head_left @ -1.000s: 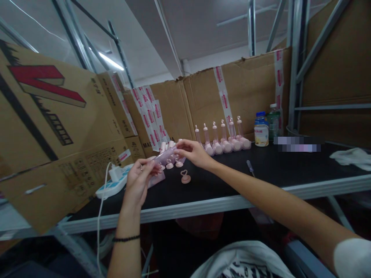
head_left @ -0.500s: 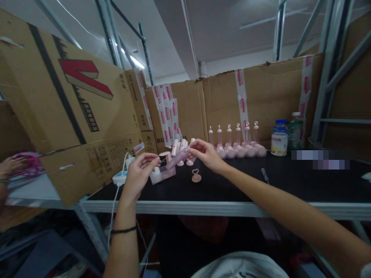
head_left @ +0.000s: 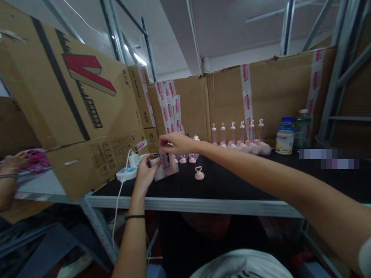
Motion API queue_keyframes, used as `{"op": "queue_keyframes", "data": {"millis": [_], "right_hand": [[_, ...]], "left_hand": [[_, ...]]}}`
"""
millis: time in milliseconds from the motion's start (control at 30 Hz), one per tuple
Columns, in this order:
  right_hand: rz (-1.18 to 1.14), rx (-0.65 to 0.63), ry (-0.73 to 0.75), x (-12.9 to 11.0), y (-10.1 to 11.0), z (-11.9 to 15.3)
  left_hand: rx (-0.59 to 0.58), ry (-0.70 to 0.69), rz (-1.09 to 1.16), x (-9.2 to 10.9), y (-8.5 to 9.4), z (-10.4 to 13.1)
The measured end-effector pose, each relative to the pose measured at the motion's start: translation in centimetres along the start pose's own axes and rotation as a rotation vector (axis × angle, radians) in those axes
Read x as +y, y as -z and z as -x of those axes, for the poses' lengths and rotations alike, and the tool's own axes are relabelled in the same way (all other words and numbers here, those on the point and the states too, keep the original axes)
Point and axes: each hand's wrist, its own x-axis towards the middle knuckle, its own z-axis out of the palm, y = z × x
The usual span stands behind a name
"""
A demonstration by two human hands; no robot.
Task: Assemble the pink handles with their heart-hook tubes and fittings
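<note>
My left hand [head_left: 145,170] is closed around a white cylindrical piece [head_left: 156,162] of a small translucent stand on the black tabletop. My right hand [head_left: 174,143] reaches across to the left, its fingers pinched at the top of a clear pinkish tube [head_left: 164,159]. The tube now points downward beside the white piece; its lower end is partly hidden by the stand. To the right of the stand lies a pale pink cap with a heart-shaped loop [head_left: 199,173]. Several small pink parts [head_left: 183,158] stand behind, partly covered by my right hand.
Several clear tubes with ringed tops [head_left: 232,133] stand in a row by pink round pieces [head_left: 255,148]. Further right are a blue-lidded jar [head_left: 285,137] and a green bottle [head_left: 302,129]. A power strip [head_left: 126,173] sits left. Cardboard walls [head_left: 226,96] enclose the table; another person's hand [head_left: 13,162] is far left.
My right hand has moved left with the tube, which has turned from slanted to upright. My left hand has gone from a raised pinch to the white piece of the stand.
</note>
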Motion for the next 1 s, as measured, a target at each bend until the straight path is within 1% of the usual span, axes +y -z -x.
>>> {"op": "queue_keyframes", "data": {"millis": [100,200,333,433,667,767,900,1000], "right_hand": [[0.139,-0.125,0.021,0.8,-1.0,-2.4],[0.204,-0.205,0.023,1.6,-1.8,-3.7],[0.217,-0.308,-0.026,2.8,-2.5,-4.2],[0.19,-0.356,-0.049,3.5,-3.0,-4.0],[0.129,-0.348,-0.057,4.4,-3.7,-3.6],[0.058,-0.327,-0.059,4.9,-3.8,-3.3],[-0.135,-0.259,-0.157,5.9,-3.3,-2.5],[-0.2,-0.263,-0.209,6.5,-2.6,-1.5]], "left_hand": [[-0.027,-0.01,0.033,-0.1,0.0,-0.1],[-0.044,-0.01,0.046,-0.1,0.2,-0.3],[-0.058,0.001,0.045,-0.3,0.5,-0.3],[-0.066,0.001,0.042,-0.5,0.5,-0.3],[-0.082,0.006,0.045,-1.1,0.7,-0.3],[-0.093,0.012,0.061,-1.3,0.7,-0.3],[-0.079,0.028,0.089,-1.2,0.6,-0.1],[-0.078,0.023,0.085,-1.1,0.5,0.0]]}}
